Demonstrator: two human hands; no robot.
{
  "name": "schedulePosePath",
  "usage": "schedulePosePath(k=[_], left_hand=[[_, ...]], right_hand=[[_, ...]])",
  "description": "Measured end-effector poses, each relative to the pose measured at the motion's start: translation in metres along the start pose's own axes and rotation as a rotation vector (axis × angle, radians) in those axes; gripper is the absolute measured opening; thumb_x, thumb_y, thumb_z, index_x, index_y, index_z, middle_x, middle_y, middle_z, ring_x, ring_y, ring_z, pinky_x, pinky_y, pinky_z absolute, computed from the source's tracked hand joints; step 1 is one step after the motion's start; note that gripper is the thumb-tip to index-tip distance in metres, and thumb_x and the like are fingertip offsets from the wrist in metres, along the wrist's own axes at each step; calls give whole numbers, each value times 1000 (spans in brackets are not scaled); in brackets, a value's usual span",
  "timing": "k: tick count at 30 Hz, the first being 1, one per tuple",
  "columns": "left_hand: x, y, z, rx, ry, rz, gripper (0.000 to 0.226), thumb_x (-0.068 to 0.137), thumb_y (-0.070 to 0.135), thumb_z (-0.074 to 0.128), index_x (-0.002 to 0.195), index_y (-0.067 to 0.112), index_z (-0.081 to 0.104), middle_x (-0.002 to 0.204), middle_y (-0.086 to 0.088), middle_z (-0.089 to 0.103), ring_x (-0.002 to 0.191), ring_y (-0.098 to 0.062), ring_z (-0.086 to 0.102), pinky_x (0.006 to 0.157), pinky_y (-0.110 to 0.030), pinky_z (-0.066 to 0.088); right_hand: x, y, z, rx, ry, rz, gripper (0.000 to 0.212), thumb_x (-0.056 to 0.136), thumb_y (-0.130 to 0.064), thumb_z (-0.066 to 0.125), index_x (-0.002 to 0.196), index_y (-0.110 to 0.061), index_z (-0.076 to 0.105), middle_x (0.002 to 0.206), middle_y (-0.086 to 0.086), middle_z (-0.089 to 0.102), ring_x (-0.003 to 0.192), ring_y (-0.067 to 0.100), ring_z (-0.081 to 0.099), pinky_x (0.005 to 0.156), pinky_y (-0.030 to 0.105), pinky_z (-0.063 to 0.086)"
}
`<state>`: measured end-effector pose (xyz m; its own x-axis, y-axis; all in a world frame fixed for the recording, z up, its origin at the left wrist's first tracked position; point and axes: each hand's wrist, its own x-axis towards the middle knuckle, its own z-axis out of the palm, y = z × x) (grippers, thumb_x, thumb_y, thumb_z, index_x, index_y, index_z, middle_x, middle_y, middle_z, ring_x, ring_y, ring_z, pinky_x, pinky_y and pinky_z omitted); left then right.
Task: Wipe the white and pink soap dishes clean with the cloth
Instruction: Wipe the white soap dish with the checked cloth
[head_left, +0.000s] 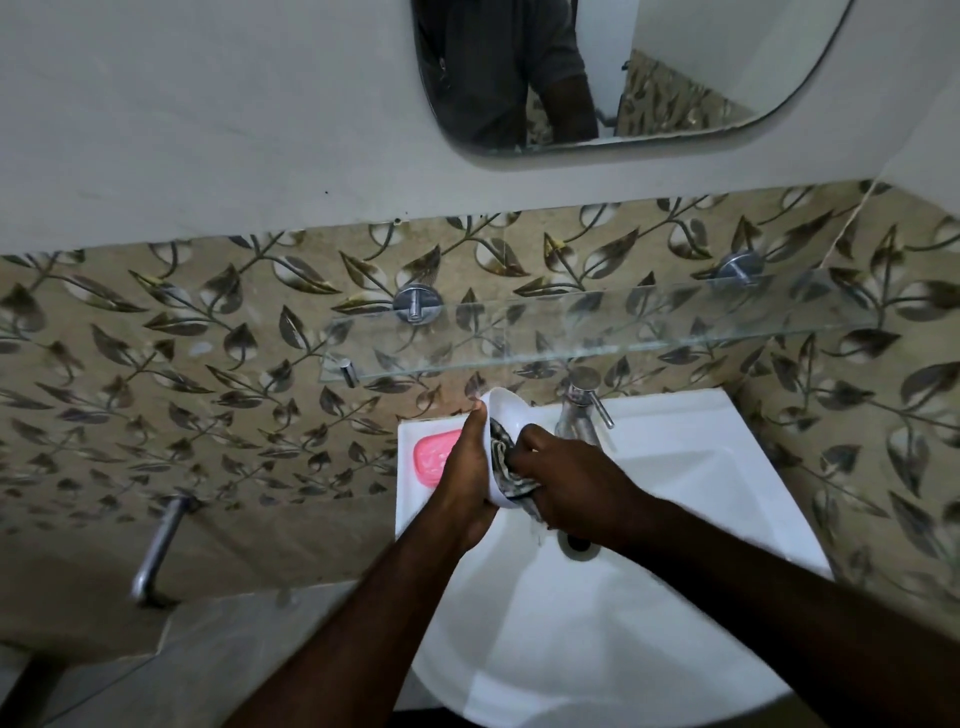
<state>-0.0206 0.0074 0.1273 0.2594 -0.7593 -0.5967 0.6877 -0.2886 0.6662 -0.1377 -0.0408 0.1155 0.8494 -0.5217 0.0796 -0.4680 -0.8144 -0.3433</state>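
Over the sink (701, 431), our left hand (462, 470) grips the white soap dish (503, 410), tilted on edge. Our right hand (563, 475) clenches the cloth (506, 462), pressed into its hollow. Pink soap dish (434, 460) sits on the sink's left ledge.

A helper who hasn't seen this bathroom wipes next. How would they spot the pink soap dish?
Find the white sink below the glass shelf. On its back-left corner, beside the left hand, sits the pink soap dish, the only coloured item there.
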Motion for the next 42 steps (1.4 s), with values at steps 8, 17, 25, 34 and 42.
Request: schedulePosePath(k=[8,17,25,34,42], left_hand=[[2,10,6,23,-15,26,59,97,56,37,133,11,54,120,-14,64,88,-24,64,74,-38,52],[0,3,1,56,-89,56,49,100,51,36,120,15,62,100,-9,70,88,-23,66,71,-36,54],[3,-4,-11,71,-121,54,47,99,52,36,97,14,65,82,-8,74,73,-21,71,72,-36,55],[10,0,-24,92,-164,191,47,97,46,42,121,12,64,109,-9,72,100,-23,70,82,-32,56],[12,3,-11,205,-38,379,37,98,34,48,127,15,62,109,-9,73,97,-23,70,86,-37,56]], right_hand=[[16,-7,-4,16,81,110,27,79,-15,62,106,-18,59,104,9,52,84,36,62,62,36,40],[19,2,-6,21,109,170,36,78,-28,65,113,-26,58,105,5,52,90,32,63,67,33,43],[8,10,1,-10,43,110,46,77,-27,56,123,-32,53,98,6,54,85,30,61,65,38,46],[7,13,-21,485,396,331,13,81,-21,64,91,-16,69,87,5,72,87,24,67,72,35,49],[23,-4,-16,-117,77,223,50,84,-29,56,133,-25,45,110,6,62,97,31,63,75,37,47]])
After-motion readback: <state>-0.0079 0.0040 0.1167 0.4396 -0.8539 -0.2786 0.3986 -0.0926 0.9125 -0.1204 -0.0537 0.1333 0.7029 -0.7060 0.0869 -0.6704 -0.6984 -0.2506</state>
